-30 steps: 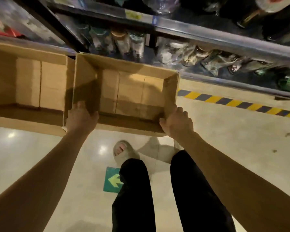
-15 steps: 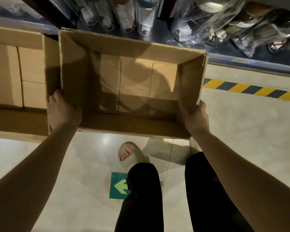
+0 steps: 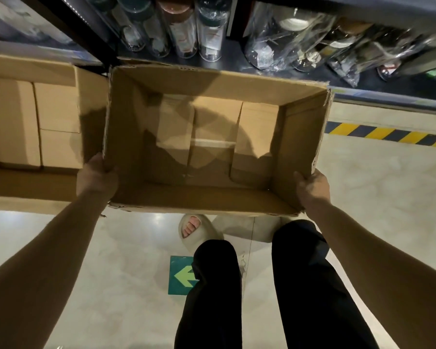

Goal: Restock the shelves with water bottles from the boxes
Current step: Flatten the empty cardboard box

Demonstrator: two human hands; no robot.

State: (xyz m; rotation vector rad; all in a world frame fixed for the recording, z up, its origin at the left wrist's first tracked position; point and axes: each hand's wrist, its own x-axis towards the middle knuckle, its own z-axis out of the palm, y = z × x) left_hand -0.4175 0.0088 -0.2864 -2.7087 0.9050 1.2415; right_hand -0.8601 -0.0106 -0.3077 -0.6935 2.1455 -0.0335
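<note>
An open brown cardboard box (image 3: 297,137) with nothing inside fills the middle of the view, held up off the floor. My left hand (image 3: 95,176) grips its near left corner, and my right hand (image 3: 312,187) grips its near right corner. Behind the box, clear water bottles (image 3: 184,34) stand in a row on the dark bottom shelf (image 3: 388,95). To their right lie more bottles wrapped in clear plastic (image 3: 287,44).
A second open cardboard box (image 3: 56,114) sits on the floor to the left, touching the held box. A yellow-black striped line (image 3: 388,134) runs along the shelf base at right. My legs, a sandal (image 3: 196,230) and a green arrow sticker (image 3: 181,275) are below.
The box has come up off the floor and nearer to me, both hands holding its near corners. The shelf bottles now appear closer at the top of the view.
</note>
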